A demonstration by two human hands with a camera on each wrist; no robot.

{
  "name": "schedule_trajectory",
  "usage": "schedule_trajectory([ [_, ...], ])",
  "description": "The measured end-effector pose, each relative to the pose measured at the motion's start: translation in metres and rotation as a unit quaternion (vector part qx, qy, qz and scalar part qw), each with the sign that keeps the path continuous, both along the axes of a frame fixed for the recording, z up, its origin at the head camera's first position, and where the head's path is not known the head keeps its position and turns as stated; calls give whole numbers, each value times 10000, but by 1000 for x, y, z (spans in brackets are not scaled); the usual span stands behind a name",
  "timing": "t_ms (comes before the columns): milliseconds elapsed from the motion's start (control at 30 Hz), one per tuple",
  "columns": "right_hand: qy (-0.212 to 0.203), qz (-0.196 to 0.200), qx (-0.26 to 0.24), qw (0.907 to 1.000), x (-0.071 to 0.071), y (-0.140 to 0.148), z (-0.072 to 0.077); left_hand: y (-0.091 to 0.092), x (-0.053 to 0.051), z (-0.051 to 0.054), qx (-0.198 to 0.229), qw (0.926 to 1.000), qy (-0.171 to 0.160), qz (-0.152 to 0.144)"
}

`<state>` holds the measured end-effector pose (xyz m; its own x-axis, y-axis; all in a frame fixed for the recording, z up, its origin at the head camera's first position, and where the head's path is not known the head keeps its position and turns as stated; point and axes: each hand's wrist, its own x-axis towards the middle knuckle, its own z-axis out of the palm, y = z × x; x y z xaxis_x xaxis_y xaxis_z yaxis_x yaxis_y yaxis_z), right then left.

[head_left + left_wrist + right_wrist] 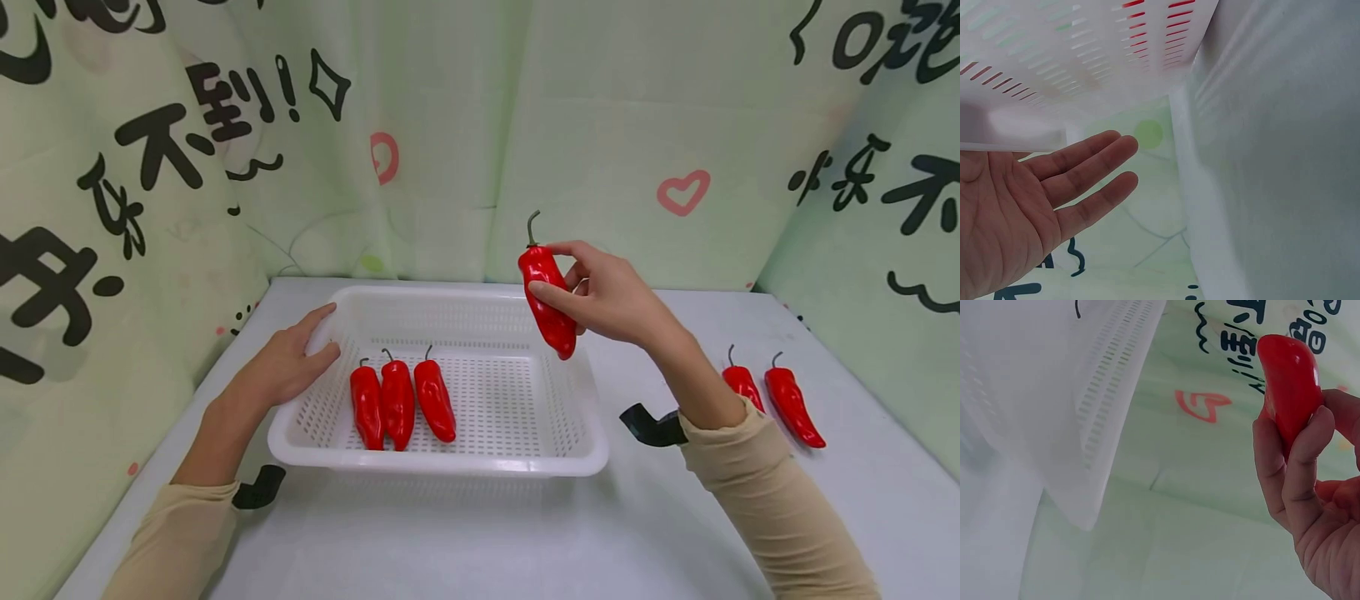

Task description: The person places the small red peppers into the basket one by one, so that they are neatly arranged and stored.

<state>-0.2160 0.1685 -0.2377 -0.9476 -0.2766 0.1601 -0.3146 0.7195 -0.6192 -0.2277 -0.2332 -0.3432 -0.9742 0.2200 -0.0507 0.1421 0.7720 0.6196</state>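
Observation:
My right hand point(611, 292) holds a red pepper point(546, 287) above the right side of a white plastic basket point(442, 467), thumb on one side and fingers on the other. Its green stem points up. In the right wrist view, the same pepper point(1291, 375) shows its lower end. Three more red peppers point(367, 408) lie side by side on the left part of the basket floor. At the left rim rests my left hand point(285, 362), thumb and a finger over the edge. The left wrist view shows the left hand's other fingers point(1094, 203) extended outside the basket.
Two red peppers point(793, 408) lie on the white table point(480, 542) right of the basket, one partly hidden by the right forearm. A pale green printed curtain point(600, 125) encloses the back and both sides. Dark straps point(652, 427) sit at the wrists.

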Motion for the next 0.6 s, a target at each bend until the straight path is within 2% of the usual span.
schedule_trajectory([
  [600,-113,306,-184,9993,-11,-27,-7,1,1,1,-51,10000,23,49],
])
